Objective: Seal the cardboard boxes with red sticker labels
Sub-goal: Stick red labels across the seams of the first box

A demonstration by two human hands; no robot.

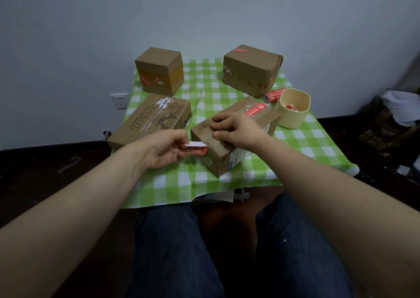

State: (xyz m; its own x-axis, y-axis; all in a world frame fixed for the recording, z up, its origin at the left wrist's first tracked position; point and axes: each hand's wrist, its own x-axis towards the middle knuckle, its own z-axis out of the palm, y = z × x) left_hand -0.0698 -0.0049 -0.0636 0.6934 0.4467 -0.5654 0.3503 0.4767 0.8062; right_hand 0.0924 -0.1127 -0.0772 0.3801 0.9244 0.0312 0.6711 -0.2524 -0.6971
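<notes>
While my right hand (238, 129) sits on top of the middle box (213, 159) with bent fingers covering the seam, I honestly can't tell if it's pinching anything or just pressing down. The print on the red label (255, 110) at the box's far end is too small to read. My left hand (159, 149) pinches a red sticker (196, 148), white backing curling up, tip right at the box's near-left edge, centre of frame. The cup (293, 115) at right holds red scraps, mostly hidden.
</notes>
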